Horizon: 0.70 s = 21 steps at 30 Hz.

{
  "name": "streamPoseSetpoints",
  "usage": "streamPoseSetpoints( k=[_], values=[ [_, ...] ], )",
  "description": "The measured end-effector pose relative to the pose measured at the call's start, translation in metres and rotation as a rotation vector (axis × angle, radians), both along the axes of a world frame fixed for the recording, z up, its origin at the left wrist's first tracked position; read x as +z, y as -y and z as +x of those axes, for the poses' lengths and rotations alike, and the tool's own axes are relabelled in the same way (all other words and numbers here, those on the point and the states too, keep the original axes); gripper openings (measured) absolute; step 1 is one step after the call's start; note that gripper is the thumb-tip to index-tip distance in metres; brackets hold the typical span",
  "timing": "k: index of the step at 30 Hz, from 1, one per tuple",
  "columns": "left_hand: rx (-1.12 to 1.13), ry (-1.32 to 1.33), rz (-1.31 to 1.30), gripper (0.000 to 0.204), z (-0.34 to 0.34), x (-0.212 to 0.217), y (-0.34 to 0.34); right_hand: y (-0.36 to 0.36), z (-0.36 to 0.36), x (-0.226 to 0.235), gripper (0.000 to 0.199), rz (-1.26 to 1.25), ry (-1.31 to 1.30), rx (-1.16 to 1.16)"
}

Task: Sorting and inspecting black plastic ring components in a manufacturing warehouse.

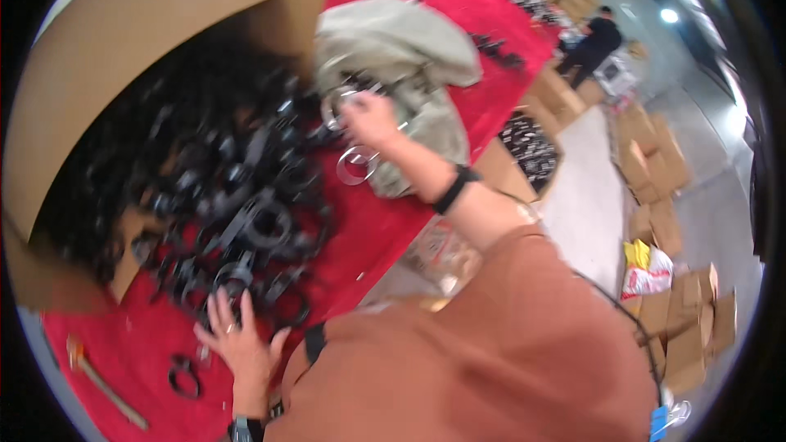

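Note:
My left hand [239,350] is spread open, its fingertips touching the near edge of a heap of black plastic ring-shaped parts [266,225]. The heap spills out of a tipped cardboard box [139,12] onto a red cloth [360,241]. Farther off to the right, my right hand [370,120] is closed on a clear ring [332,109] at the mouth of a grey-green cloth sack [397,41]; motion blurs its fingertips. Another clear ring [357,165] lies on the red cloth just below that hand. A single black ring [184,376] rests apart, left of my left hand.
A hammer-like tool with a wooden handle [106,389] lies at the near left. Along the right stand open cardboard boxes [651,151], one box of small dark parts [528,147], and a red-and-white bag [647,274]. A person in dark clothes [602,37] stands far off.

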<state>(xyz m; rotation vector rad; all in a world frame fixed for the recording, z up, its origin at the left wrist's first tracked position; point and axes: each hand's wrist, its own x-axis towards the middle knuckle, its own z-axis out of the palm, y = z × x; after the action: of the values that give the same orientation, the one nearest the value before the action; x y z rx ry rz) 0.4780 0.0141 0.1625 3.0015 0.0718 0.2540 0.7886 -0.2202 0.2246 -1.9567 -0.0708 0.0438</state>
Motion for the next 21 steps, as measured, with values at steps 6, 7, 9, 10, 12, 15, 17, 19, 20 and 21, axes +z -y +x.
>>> streamPoseSetpoints(
  k=[6,7,9,10,12,15,17,19,20,21],
  values=[
    [0.121,-0.174,0.085,0.091,0.005,0.006,0.018,0.008,0.011,-0.013,0.095,-0.561,0.442,0.169],
    [0.165,-0.218,0.088,0.085,0.002,0.019,0.024,0.003,-0.013,-0.014,0.103,-0.598,0.347,0.287],
    [0.115,-0.108,0.145,0.079,0.009,0.026,0.023,0.011,-0.063,-0.044,0.116,-0.554,0.247,0.459],
    [0.084,-0.009,0.195,0.073,0.011,0.025,0.023,0.016,-0.087,-0.059,0.122,-0.539,0.203,0.58],
    [0.067,0.04,0.179,0.074,0.012,0.018,0.019,0.016,-0.125,-0.07,0.13,-0.539,0.167,0.75],
    [0.089,0.091,0.194,0.075,0.017,0.007,0.015,-0.008,-0.151,-0.097,0.126,-0.442,0.282,0.775],
    [0.088,0.102,0.224,0.073,0.015,0.001,0.003,-0.032,-0.161,-0.101,0.122,-0.495,0.347,0.809],
    [0.175,0.08,0.261,0.069,0.01,0.001,-0.013,-0.057,-0.163,-0.101,0.119,-0.449,0.301,0.883],
    [0.23,0.078,0.298,0.068,0.0,-0.006,-0.031,-0.075,-0.162,-0.104,0.118,-0.409,0.327,0.967],
    [0.295,0.07,0.338,0.067,-0.009,-0.014,-0.051,-0.094,-0.163,-0.103,0.117,-0.361,0.351,1.062]
  ],
)
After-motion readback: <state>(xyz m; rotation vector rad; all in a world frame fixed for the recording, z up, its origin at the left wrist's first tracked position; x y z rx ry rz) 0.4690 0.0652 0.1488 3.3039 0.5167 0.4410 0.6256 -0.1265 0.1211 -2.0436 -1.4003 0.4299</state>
